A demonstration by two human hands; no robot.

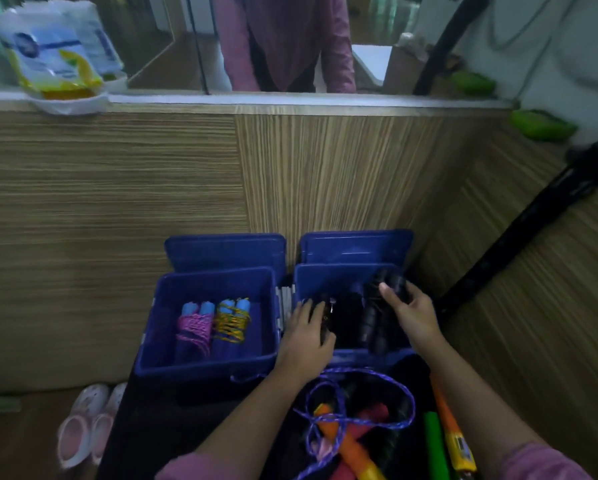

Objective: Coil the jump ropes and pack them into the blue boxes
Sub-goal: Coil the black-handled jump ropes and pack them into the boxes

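The right hand [410, 315], fingers curled round a black coiled jump rope [387, 285], holds it upright over the far right corner of the right blue box [325, 275], handles pointing down, while the left hand [308, 332] rests flat on dark ropes inside

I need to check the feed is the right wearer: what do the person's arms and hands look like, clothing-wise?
Both hands, the left hand and the right hand, are bare: no gloves, and no rings or watch visible. The forearms are uncovered too, with pink sleeves pushed back toward the elbows at the frame's bottom edge.
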